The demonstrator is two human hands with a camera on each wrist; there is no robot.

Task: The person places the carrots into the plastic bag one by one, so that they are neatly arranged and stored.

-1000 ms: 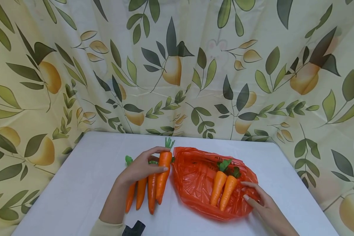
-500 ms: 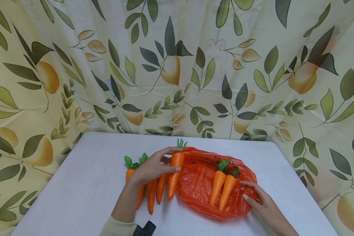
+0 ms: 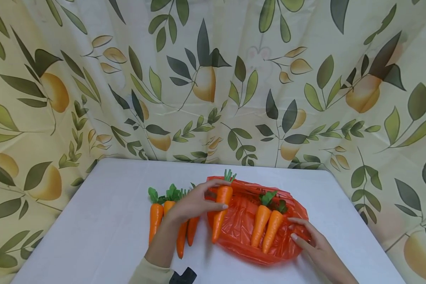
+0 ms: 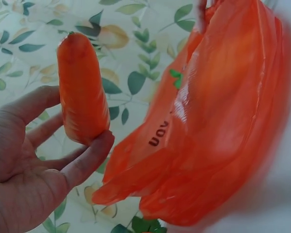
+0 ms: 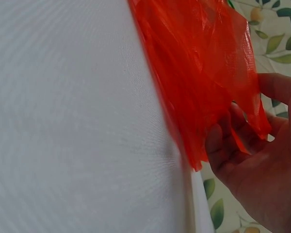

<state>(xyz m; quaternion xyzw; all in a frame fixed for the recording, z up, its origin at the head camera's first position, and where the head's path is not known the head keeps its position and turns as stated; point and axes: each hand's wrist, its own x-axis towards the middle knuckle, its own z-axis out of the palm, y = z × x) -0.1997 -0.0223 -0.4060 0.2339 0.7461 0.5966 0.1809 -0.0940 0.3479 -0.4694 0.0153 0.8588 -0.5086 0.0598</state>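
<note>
My left hand [image 3: 195,203] pinches a carrot [image 3: 218,225] with green stalks between thumb and fingers, its tip pointing down, at the left rim of a red plastic bag [image 3: 239,225]. In the left wrist view that carrot [image 4: 82,87] stands apart from the printed bag [image 4: 208,131]. Two carrots [image 3: 260,223] with leafy tops lie side by side in the bag's opening. My right hand [image 3: 316,244] grips the bag's right edge. The right wrist view shows thumb and fingers of the right hand [image 5: 262,165] round the crumpled plastic [image 5: 194,68].
Several more carrots [image 3: 156,217] lie in a row left of the bag, partly behind my left forearm. A white table [image 3: 103,213] bears everything. Behind it hangs a curtain [image 3: 213,118] printed with fruit and leaves.
My left hand has carried its carrot rightward, away from the row, to the bag's left part. More of the row shows now. The right hand stays at the bag's edge.
</note>
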